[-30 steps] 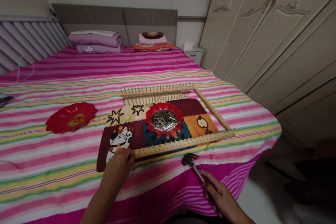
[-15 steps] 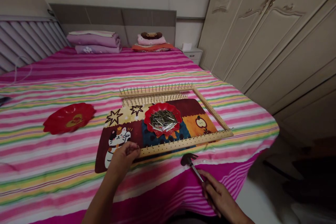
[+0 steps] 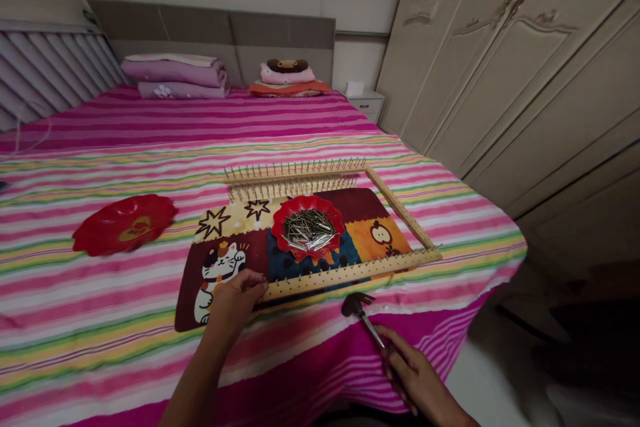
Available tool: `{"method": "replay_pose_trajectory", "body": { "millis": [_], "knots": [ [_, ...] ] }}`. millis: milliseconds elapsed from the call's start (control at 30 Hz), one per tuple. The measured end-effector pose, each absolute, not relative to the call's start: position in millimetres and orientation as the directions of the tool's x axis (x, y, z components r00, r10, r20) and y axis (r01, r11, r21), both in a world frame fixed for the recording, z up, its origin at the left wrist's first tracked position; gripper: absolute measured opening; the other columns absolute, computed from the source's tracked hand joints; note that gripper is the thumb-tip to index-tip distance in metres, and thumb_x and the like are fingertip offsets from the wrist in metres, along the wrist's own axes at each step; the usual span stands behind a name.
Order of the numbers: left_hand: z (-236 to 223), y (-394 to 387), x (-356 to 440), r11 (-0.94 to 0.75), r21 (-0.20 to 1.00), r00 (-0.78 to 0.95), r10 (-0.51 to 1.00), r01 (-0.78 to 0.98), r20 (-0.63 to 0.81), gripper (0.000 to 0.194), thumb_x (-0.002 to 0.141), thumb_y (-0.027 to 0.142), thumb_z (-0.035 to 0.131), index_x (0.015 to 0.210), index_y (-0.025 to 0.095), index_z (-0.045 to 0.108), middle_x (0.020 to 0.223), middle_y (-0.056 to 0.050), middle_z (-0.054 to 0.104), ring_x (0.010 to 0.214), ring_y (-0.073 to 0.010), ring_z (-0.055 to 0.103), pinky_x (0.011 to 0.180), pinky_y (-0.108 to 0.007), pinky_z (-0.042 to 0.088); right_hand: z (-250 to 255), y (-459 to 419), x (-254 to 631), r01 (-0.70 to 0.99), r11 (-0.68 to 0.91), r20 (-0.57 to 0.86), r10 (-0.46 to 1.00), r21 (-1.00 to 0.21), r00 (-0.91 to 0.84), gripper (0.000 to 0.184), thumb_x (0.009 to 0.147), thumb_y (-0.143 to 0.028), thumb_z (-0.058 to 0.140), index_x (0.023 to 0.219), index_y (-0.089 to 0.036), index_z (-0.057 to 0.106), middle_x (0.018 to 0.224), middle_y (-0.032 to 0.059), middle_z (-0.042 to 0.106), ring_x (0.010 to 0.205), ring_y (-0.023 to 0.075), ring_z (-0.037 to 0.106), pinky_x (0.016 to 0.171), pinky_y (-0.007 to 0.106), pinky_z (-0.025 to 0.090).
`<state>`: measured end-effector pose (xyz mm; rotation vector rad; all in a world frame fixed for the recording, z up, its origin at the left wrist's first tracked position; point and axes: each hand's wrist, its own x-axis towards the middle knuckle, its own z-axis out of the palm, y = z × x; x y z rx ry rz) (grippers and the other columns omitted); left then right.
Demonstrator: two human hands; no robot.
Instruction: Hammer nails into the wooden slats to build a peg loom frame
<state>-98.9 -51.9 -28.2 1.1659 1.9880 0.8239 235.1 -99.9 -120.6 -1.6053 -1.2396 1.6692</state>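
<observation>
My right hand [image 3: 417, 370] is wrapped round the handle of a claw hammer [image 3: 370, 327], its dark head just in front of the near rail. At the left end of that rail of a wooden frame [image 3: 345, 273], my left hand [image 3: 240, 297] is closed with thumb and fingertips together. What it pinches, if anything, is hidden. Small nails stand along the near rail, and longer rows of upright nails [image 3: 295, 168] line the far side. Inside the frame, a red scalloped dish [image 3: 279, 213] holds many loose nails [image 3: 310, 230]. It rests on a patterned mat [image 3: 190, 293] with a cat picture.
A second red dish [image 3: 100, 230] lies on the striped bedspread [image 3: 75, 300] to the left. Folded bedding [image 3: 175, 73] is stacked near the headboard [image 3: 195, 33]. A wardrobe [image 3: 480, 80] stands on the right, and the bed edge drops off at the front right.
The view has shifted slightly, so things sit a little further left. Both hands keep nearly the same pose, and the hammer stays by the near rail.
</observation>
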Motion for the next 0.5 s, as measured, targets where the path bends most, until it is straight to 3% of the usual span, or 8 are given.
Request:
{"method": "replay_pose_trajectory", "body": {
  "millis": [133, 267, 367, 500],
  "knots": [
    [-22.6, -55.8, -95.3, 0.399, 0.705, -0.385, 0.903, 0.587, -0.191, 0.017, 0.065, 0.037, 0.055, 0.068, 0.022, 0.062, 0.055, 0.005, 0.060, 0.056, -0.0127, 0.054, 0.055, -0.023, 0.038, -114.2, -102.9, 234.0, 0.238, -0.398, -0.443, 0.878, -0.886, -0.181, 0.067, 0.074, -0.053, 0.046, 0.128, -0.013, 0.045, 0.050, -0.0095, 0.040, 0.033, 0.0075, 0.030, 0.032, 0.019, 0.020],
    [-20.6, -59.9, -92.7, 0.342, 0.667, -0.355, 0.927, 0.662, -0.123, 0.016, 0.067, 0.034, 0.053, 0.068, 0.022, 0.063, 0.065, 0.003, 0.065, 0.065, -0.0141, 0.058, 0.062, -0.025, 0.040, -84.9, -113.0, 222.3, 0.233, -0.356, -0.412, 0.869, -0.905, -0.273, 0.055, 0.080, -0.050, 0.047, 0.124, -0.018, 0.051, 0.051, -0.0091, 0.034, 0.041, 0.0093, 0.031, 0.039, 0.020, 0.022],
    [-21.6, -61.2, -90.7, 0.343, 0.659, -0.370, 0.923, 0.669, -0.105, 0.015, 0.068, 0.033, 0.052, 0.069, 0.023, 0.064, 0.071, 0.002, 0.067, 0.069, -0.0146, 0.059, 0.065, -0.025, 0.041, -51.9, -116.0, 203.0, 0.203, -0.383, -0.433, 0.794, -0.901, -0.426, 0.052, 0.084, -0.051, 0.043, 0.127, -0.022, 0.047, 0.055, -0.0074, 0.040, 0.042, 0.0090, 0.033, 0.038, 0.019, 0.023],
    [-25.1, -61.5, -88.6, 0.338, 0.665, -0.386, 0.919, 0.666, -0.081, 0.016, 0.070, 0.033, 0.051, 0.071, 0.023, 0.065, 0.075, 0.001, 0.067, 0.072, -0.0153, 0.059, 0.066, -0.025, 0.041, -6.1, -101.6, 168.4, 0.157, -0.225, -0.274, 0.793, -0.962, -0.544, 0.047, 0.090, -0.041, 0.039, 0.134, -0.024, 0.038, 0.057, -0.0079, 0.040, 0.044, 0.0085, 0.034, 0.040, 0.019, 0.026]
  ]
}}
